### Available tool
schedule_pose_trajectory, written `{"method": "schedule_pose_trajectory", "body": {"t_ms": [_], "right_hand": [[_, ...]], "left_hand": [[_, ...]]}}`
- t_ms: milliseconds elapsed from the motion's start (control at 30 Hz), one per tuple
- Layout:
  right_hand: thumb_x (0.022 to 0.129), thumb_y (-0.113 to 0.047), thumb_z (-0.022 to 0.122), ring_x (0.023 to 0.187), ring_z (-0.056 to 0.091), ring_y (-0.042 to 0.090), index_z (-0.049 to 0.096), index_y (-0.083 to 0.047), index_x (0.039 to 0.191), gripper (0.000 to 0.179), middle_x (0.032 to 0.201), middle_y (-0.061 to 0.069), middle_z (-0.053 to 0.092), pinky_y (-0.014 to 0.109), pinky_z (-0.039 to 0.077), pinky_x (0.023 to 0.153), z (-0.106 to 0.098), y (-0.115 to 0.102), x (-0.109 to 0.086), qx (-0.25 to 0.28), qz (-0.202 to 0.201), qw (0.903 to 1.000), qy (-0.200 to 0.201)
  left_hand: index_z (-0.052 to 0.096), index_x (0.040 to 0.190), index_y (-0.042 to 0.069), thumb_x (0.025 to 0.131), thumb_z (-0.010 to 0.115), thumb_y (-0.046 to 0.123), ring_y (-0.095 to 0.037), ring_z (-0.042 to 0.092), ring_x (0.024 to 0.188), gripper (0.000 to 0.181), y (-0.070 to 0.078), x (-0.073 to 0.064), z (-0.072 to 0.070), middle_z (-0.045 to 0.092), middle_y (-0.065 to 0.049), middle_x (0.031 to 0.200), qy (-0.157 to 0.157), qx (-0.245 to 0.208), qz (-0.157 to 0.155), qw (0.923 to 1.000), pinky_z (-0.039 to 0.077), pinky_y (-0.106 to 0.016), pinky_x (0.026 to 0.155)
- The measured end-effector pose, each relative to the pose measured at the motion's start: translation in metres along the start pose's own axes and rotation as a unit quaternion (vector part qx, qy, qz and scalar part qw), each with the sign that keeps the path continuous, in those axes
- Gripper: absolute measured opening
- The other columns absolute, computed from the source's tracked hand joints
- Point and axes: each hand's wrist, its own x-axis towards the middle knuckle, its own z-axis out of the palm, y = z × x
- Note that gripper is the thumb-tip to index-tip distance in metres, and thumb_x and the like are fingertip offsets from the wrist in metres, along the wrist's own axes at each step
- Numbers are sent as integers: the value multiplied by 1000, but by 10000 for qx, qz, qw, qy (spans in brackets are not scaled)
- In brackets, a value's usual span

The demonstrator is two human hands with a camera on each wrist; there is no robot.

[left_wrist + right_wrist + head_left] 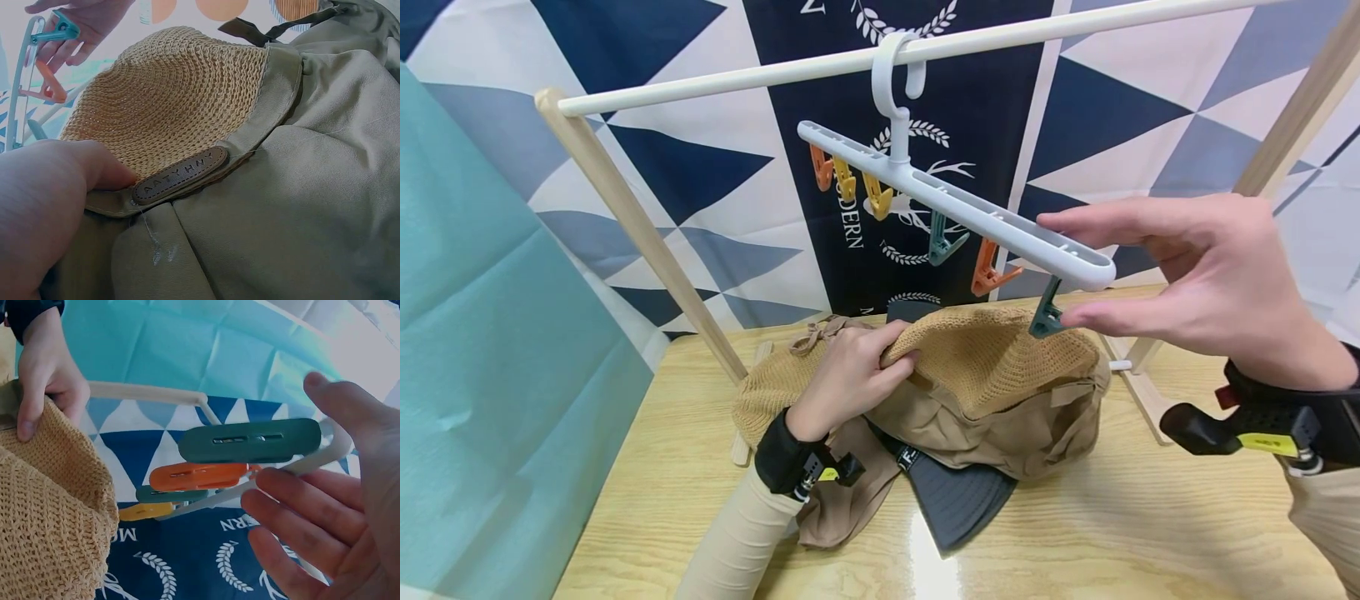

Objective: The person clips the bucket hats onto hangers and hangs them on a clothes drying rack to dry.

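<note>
My left hand [850,375] pinches the edge of a straw-coloured knitted sun hat [1003,354] with a brown cloth brim. In the left wrist view my thumb lies beside the hat's dark leather label [181,175]. A white clip hanger [981,212] hangs by its hook, with orange, yellow and green clips along it. My right hand [1225,275] is spread around its near end, thumb and fingers apart, by the dark green end clip [1047,312]. That clip appears between thumb and fingers in the right wrist view, with nothing in its jaws.
The hanger's white rod [722,81] runs between wooden posts [647,242] standing on the table [647,500]. A dark cap [955,492] and brown cloth [842,500] lie beneath the hat. Patterned cloth [692,175] covers the back, and a teal sheet [497,350] stands at the left.
</note>
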Motion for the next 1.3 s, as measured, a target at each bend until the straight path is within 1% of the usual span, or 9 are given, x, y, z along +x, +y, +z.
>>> {"method": "schedule_pose_trajectory", "body": {"t_ms": [200, 333, 533, 667, 767, 967, 1067, 1200, 1300], "right_hand": [[62, 21, 99, 122, 81, 18, 68, 26, 132, 76, 138, 20, 81, 20, 60, 106, -4, -2, -2, -85, 290, 9988, -373], [64, 22, 98, 127, 80, 17, 65, 26, 136, 79, 143, 16, 80, 20, 59, 108, -7, 2, -2, 34, 297, 9975, -643], [78, 21, 89, 130, 79, 18, 60, 23, 145, 73, 147, 16, 78, 20, 59, 109, -11, 10, -3, 635, 311, 9931, -939], [95, 14, 73, 126, 81, 16, 63, 15, 149, 56, 143, 14, 80, 19, 59, 106, -12, 14, -5, 841, 437, 9914, -900], [100, 17, 60, 121, 82, 17, 63, 14, 149, 49, 140, 14, 81, 20, 61, 102, -12, 15, -3, 981, 540, 9898, -881], [95, 28, 56, 120, 83, 17, 62, 16, 149, 56, 137, 14, 82, 20, 63, 99, -7, 12, 1, 915, 741, 9894, -852], [91, 29, 59, 121, 82, 16, 62, 15, 149, 60, 136, 13, 82, 20, 63, 99, -3, 8, 4, 593, 1157, 9892, -675], [89, 26, 61, 119, 82, 15, 61, 15, 150, 61, 138, 16, 80, 19, 62, 97, -3, 5, 6, 247, 1793, 9821, -517], [90, 24, 60, 119, 82, 16, 57, 17, 152, 62, 139, 18, 79, 19, 62, 92, -5, 8, 6, 306, 1888, 9797, -600]], "left_hand": [[75, 106, 5, 99, 71, 8, -5, 42, 59, 8, 0, 0, 0, 49, 3, 65, 59, 17, 87, 9999, 28, -19, 60], [75, 106, 5, 100, 70, 7, -4, 42, 59, 8, -1, 0, 1, 48, 4, 65, 67, 5, 115, 9999, 28, -19, 60], [75, 105, 5, 100, 71, 8, -6, 42, 59, 7, -1, -1, 0, 49, 3, 65, 59, 36, 123, 9999, 28, -19, 61], [74, 104, 5, 100, 71, 8, -6, 42, 59, 5, -1, -2, 1, 49, 4, 65, 56, 53, 126, 9999, 28, -19, 61], [74, 104, 5, 100, 71, 7, -5, 42, 59, 5, -1, -2, 0, 49, 3, 65, 54, 29, 140, 9999, 28, -18, 60], [74, 105, 5, 100, 70, 6, -3, 41, 59, 6, -1, -2, 0, 49, 3, 65, 62, -29, 173, 9998, 27, -18, 59], [73, 105, 5, 100, 70, 7, -4, 42, 59, 5, 0, -2, -1, 50, 2, 65, 55, -40, 161, 9998, 27, -18, 59], [74, 104, 5, 100, 71, 8, -5, 43, 59, 6, 1, -2, -1, 50, 2, 66, 45, -25, 134, 9999, 27, -18, 60], [73, 103, 5, 100, 70, 8, -6, 43, 59, 5, 1, -2, -1, 50, 3, 66, 47, 1, 138, 9999, 27, -18, 60]]}}
